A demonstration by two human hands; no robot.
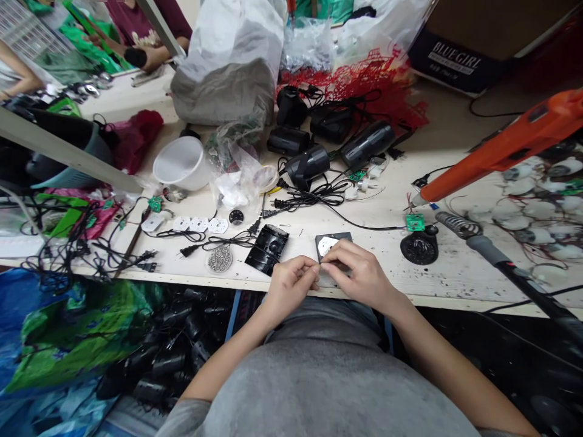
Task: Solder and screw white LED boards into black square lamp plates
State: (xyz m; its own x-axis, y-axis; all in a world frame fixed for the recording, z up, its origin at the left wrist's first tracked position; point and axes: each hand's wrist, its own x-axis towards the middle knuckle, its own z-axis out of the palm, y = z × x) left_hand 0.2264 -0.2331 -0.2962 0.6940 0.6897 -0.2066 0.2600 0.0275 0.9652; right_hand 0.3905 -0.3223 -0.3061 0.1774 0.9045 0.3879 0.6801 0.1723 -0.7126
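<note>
Okay, my left grip (291,288) and right grip (357,276) pinch something tiny (317,271) beside a square black plate with a white disc (328,245).

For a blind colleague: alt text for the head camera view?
Left hand and right hand pinch something above a dark square plate with a white disc at a workbench edge, among black power cords and a soldering iron.

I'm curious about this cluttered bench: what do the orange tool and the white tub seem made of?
The orange gun-shaped tool looks like moulded plastic, with a smooth, faintly glossy shell. The white tub looks like thin matte plastic, judging by its pale, slightly translucent wall.
</note>
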